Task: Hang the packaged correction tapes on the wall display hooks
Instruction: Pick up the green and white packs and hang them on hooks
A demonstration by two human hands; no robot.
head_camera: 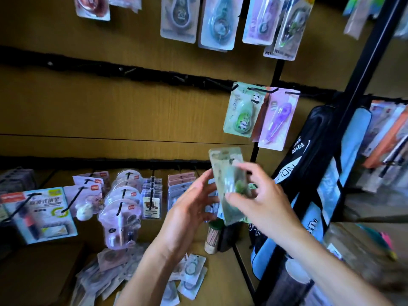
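Note:
A green correction tape pack (225, 168) is held upright in front of the wooden wall, blurred by motion. My right hand (262, 199) grips its lower half from the right. My left hand (192, 202) is beside the pack's left edge with fingers spread, touching it or nearly so. Above it a green panda pack (241, 111) and a purple pack (279, 120) hang from hooks on the middle black rail (136, 74). Bare hooks (212, 81) stick out of that rail to the left. More loose packs (189, 274) lie piled on the shelf below.
Other packs hang on the top row (217, 23) and on the lower hooks (123, 195). A black and blue bag (313, 173) leans at the right against a black frame post (366, 62). A cylinder of sticks (213, 237) stands on the shelf under my hands.

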